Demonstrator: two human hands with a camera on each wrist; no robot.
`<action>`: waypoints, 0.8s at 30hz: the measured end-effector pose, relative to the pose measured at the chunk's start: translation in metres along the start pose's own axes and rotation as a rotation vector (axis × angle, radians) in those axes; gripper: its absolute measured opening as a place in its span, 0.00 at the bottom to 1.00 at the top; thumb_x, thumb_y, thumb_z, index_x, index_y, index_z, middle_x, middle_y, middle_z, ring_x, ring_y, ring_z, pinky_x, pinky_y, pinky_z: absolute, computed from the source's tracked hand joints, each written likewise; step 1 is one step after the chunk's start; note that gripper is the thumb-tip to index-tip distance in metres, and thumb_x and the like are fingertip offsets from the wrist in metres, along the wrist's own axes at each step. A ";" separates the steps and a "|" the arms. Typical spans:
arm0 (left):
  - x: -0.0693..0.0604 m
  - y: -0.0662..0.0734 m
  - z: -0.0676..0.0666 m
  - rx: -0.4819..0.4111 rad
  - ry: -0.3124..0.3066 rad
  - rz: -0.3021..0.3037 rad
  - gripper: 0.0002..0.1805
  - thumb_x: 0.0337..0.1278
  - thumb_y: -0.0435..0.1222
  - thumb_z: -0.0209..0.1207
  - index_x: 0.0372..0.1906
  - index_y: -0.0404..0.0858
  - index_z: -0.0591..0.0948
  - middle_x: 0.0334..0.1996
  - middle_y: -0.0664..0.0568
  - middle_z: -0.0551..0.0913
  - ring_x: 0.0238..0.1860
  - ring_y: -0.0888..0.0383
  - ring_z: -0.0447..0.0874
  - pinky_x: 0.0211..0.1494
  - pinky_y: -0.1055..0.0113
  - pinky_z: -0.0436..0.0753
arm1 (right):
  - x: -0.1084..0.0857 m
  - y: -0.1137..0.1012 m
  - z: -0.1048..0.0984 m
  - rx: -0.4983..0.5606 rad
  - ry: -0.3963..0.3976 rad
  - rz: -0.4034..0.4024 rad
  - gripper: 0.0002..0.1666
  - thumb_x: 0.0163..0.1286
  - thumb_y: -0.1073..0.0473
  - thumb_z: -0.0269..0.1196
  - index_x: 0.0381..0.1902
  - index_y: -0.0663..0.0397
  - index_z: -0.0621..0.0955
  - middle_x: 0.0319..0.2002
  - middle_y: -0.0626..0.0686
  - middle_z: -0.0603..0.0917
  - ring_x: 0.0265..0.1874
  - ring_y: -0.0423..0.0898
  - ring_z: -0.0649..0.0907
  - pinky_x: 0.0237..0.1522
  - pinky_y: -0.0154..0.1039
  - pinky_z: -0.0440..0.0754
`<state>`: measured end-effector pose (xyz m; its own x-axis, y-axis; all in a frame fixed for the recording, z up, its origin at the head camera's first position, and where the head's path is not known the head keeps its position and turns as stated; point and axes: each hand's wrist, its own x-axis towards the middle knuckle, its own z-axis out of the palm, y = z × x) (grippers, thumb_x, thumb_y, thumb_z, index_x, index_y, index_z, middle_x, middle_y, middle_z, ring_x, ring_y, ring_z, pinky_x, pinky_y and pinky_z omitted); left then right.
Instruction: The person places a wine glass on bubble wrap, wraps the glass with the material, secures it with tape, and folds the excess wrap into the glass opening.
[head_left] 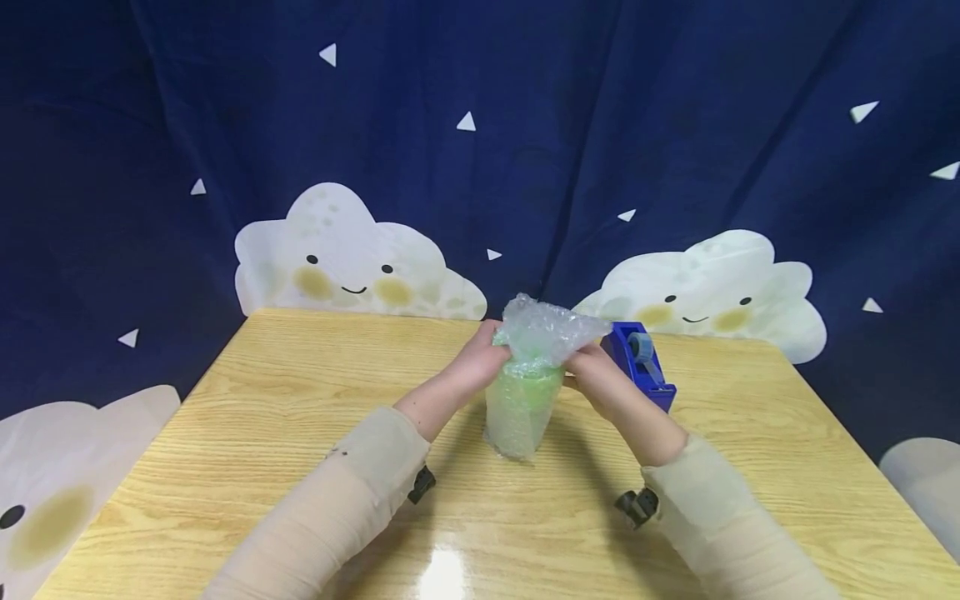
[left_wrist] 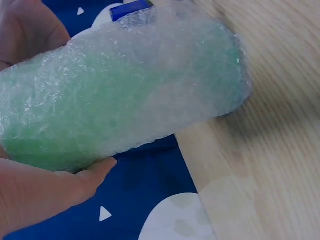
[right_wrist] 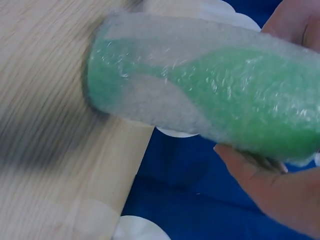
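Note:
A green goblet-shaped thing wrapped in bubble wrap stands upright on the table, between both hands. Through the wrap in the right wrist view, a wide green bowl narrows to a thin stem above a green foot. My left hand grips its upper part from the left, the thumb lying along the wrap. From the right, my right hand holds the same upper part, with some fingers hidden behind it. A loose flap of bubble wrap sticks up over the top and leans right.
Just beyond my right hand stands a blue tape dispenser with a roll of clear tape. The wooden table ends at a dark blue curtain printed with clouds and triangles.

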<state>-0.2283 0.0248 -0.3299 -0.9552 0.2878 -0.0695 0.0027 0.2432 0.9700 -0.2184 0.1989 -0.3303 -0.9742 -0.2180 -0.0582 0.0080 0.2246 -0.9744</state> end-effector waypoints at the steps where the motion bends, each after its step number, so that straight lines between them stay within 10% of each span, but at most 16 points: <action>1: 0.000 -0.001 0.000 -0.006 -0.003 0.000 0.23 0.58 0.29 0.43 0.60 0.31 0.62 0.61 0.38 0.67 0.66 0.45 0.62 0.71 0.52 0.61 | 0.000 -0.002 0.002 -0.018 0.020 0.010 0.22 0.68 0.62 0.48 0.58 0.64 0.68 0.48 0.49 0.75 0.42 0.35 0.75 0.56 0.46 0.75; 13: -0.001 -0.008 -0.009 -0.175 -0.194 -0.030 0.34 0.63 0.51 0.42 0.70 0.40 0.53 0.70 0.47 0.54 0.72 0.49 0.50 0.73 0.47 0.51 | 0.000 -0.008 0.010 -0.148 0.159 0.063 0.25 0.66 0.63 0.49 0.60 0.63 0.68 0.54 0.59 0.73 0.42 0.41 0.75 0.43 0.34 0.77; 24: 0.000 -0.005 -0.003 -0.163 -0.090 -0.016 0.31 0.56 0.39 0.54 0.65 0.35 0.61 0.63 0.43 0.66 0.64 0.48 0.65 0.70 0.51 0.62 | -0.003 -0.005 0.002 -0.029 0.052 0.055 0.24 0.65 0.65 0.48 0.59 0.65 0.68 0.48 0.51 0.75 0.42 0.36 0.75 0.57 0.46 0.74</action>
<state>-0.2295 0.0213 -0.3339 -0.9243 0.3686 -0.0991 -0.0676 0.0974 0.9929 -0.2153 0.1961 -0.3261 -0.9829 -0.1553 -0.0993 0.0559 0.2623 -0.9634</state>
